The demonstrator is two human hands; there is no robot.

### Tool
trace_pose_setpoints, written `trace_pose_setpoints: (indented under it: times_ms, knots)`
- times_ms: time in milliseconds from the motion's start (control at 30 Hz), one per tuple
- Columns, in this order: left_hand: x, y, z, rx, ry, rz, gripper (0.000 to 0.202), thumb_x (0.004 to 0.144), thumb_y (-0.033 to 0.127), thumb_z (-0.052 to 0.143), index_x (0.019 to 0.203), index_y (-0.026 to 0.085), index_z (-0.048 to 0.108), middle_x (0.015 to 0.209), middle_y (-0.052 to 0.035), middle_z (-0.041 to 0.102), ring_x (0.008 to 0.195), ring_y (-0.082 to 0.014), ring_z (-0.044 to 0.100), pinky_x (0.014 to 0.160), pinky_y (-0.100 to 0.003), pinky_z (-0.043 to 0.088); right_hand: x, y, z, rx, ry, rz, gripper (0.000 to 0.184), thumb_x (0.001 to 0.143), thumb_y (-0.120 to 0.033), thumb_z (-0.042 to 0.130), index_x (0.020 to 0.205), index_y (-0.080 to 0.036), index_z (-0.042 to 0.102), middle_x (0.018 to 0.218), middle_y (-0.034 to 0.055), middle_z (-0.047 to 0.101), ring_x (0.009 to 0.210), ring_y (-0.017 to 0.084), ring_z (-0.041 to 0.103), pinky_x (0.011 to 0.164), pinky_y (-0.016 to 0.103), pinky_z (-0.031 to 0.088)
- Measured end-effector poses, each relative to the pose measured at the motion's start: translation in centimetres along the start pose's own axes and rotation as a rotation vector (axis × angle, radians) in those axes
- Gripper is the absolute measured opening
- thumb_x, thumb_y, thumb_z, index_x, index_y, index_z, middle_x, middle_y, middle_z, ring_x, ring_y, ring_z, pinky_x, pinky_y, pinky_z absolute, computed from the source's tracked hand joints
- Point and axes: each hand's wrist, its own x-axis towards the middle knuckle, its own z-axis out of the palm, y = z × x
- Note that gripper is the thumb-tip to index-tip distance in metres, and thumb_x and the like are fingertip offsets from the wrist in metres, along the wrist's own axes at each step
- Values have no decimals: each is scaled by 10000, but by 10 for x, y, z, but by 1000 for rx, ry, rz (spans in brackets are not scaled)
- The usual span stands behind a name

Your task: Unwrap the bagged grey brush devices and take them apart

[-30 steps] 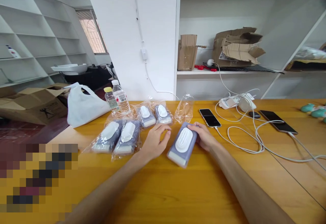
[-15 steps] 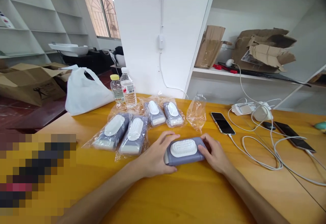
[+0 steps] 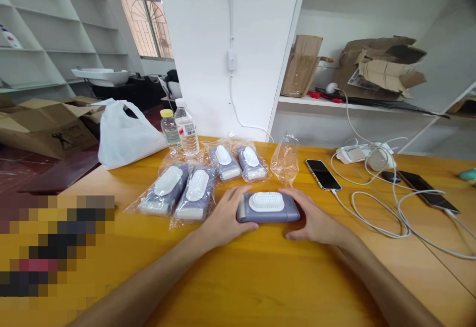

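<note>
A grey-violet scrubbing brush [image 3: 267, 208] with white bristles facing up lies out of its wrapping on the yellow wooden table [image 3: 282, 277]. My left hand [image 3: 226, 213] cups its left end, and my right hand [image 3: 312, 220] presses against its right end. Both hands hold it between them, low on the tabletop. Just left of my left hand lie several similar brushes in clear plastic bags, the nearest being a wrapped brush [image 3: 196, 193]. An empty clear plastic bag [image 3: 284, 161] stands crumpled behind the brush.
Behind the wrapped brushes stand a white plastic bag [image 3: 128, 136] and two bottles [image 3: 185, 128]. To the right lie a smartphone [image 3: 323, 174], a second phone [image 3: 427, 192] and tangled white charging cables [image 3: 375, 208]. A pixelated patch [image 3: 52, 252] covers the lower left.
The brush has turned from lying lengthwise to lying crosswise, bristles up. My hands have shifted to its two ends, and the view has swung slightly.
</note>
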Motion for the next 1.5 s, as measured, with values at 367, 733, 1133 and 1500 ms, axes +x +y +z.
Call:
trace_pose_setpoints:
  times_ms: [367,733,1133,1500]
  knots:
    - [10,-14,-21,-270,-112,-15,1073,714,296,935,1644,259,401,1686,-176,445,1571,-380,422,1310,-585,318,6,10,5,67,130,12,1001,666,-314,951,1568,-304,517,1562,128,603,1467,409,531,1272,648,331]
    - [18,-13,-22,-914,31,-142,705,899,557,769,1496,227,591,1647,-164,524,1607,-346,382,1340,-557,238,8,23,-21,458,15,6,1113,668,-506,995,1633,-304,477,1715,146,428,1603,359,379,1337,612,250]
    - [26,-17,-19,-1041,127,-345,575,1045,655,465,1217,161,704,1332,-183,765,1361,-322,668,1271,-525,381,9,16,-15,456,53,2,717,830,-579,863,1461,-321,639,1579,125,613,1501,346,534,1284,611,363]
    - [25,-23,-13,-919,84,-297,691,962,772,552,1099,142,799,1355,-180,757,1421,-362,612,1297,-545,344,7,4,4,44,89,-71,900,648,-311,967,1476,-288,619,1553,123,602,1434,392,560,1248,594,395]
